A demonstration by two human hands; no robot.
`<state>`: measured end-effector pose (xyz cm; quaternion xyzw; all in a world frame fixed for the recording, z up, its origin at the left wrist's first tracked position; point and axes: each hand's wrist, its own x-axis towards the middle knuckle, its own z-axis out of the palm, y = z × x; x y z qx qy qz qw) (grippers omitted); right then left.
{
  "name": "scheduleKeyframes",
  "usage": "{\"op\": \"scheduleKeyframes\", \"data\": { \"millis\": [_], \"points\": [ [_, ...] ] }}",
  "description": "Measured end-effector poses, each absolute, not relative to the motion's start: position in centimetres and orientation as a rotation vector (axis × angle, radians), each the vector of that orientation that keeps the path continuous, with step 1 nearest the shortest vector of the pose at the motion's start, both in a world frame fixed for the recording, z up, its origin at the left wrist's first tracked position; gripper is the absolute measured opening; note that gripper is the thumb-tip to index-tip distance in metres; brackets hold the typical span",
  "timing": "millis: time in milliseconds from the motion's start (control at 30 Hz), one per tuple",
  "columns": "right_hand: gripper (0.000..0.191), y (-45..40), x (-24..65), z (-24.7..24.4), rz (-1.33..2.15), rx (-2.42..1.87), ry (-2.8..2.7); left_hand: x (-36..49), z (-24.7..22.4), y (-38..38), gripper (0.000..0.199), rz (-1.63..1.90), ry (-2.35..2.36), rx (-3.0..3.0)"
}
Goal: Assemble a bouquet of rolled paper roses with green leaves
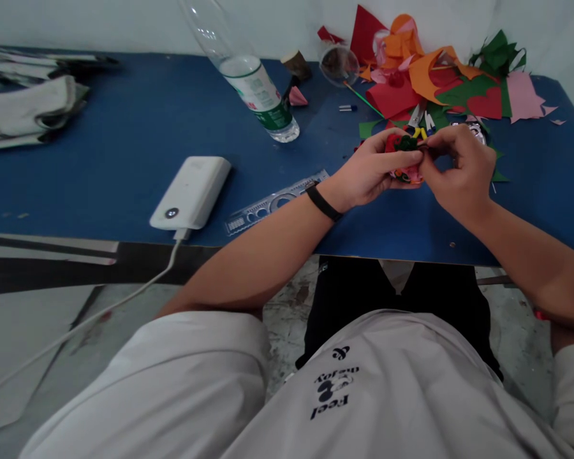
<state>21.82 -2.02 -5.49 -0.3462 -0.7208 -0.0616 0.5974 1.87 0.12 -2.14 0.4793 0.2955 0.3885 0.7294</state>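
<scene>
My left hand (377,162) is closed around a small felt piece (398,173) in red, pink and green, held above the front part of the table. Thumb and index finger of my right hand (456,162) pinch at the piece's right edge, beside its dark green part. What those fingertips grip is too small to make out. Just beyond my hands lie scissors with yellow handles (418,131). Scraps of green felt (476,95) and red felt (397,95) spread behind them.
A clear ruler (272,203) lies by my left forearm. Further left are a white power bank (191,191) with a cable and a tilted plastic bottle (261,95). A clear cup (338,65) stands near the wall. Folded cloth (29,105) lies far left.
</scene>
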Motion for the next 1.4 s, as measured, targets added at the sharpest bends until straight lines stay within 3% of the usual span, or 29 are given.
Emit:
{"op": "scheduleKeyframes", "data": {
  "millis": [133, 467, 700, 933, 1033, 1133, 1233, 1400],
  "points": [
    [0.007, -1.8, 21.8, -6.0, -0.096, -0.929, -1.628, 1.9, -2.1, -0.1, 0.053, 0.856, 0.636, 1.078],
    [0.017, -2.9, 23.0, -4.4, -0.170, -1.076, -1.848, 1.9, -1.3, -0.7, 0.033, 0.917, 0.703, 1.042],
    [0.026, -1.7, 24.7, -4.2, -0.116, -0.998, -1.991, 1.9, -1.4, -0.3, 0.038, 0.898, 0.724, 1.057],
    [0.022, -1.5, 25.4, -3.2, -0.106, -0.776, -2.051, 1.8, -1.5, -0.2, 0.038, 0.836, 0.720, 1.066],
    [0.010, -1.7, 25.0, -3.2, -0.110, -0.688, -2.013, 1.7, -1.5, -0.1, 0.038, 0.773, 0.693, 1.076],
    [0.019, -2.2, 24.7, -2.9, 0.022, -0.919, -2.026, 1.6, -1.5, 0.1, 0.039, 0.724, 0.677, 1.084],
    [0.012, -2.7, 24.6, -2.1, 0.166, -1.160, -2.035, 1.6, -1.5, 0.2, 0.038, 0.711, 0.677, 1.061],
    [0.011, -2.4, 24.9, -1.6, 0.194, -1.174, -2.034, 1.6, -1.5, 0.3, 0.038, 0.704, 0.672, 1.035]
  ]
}}
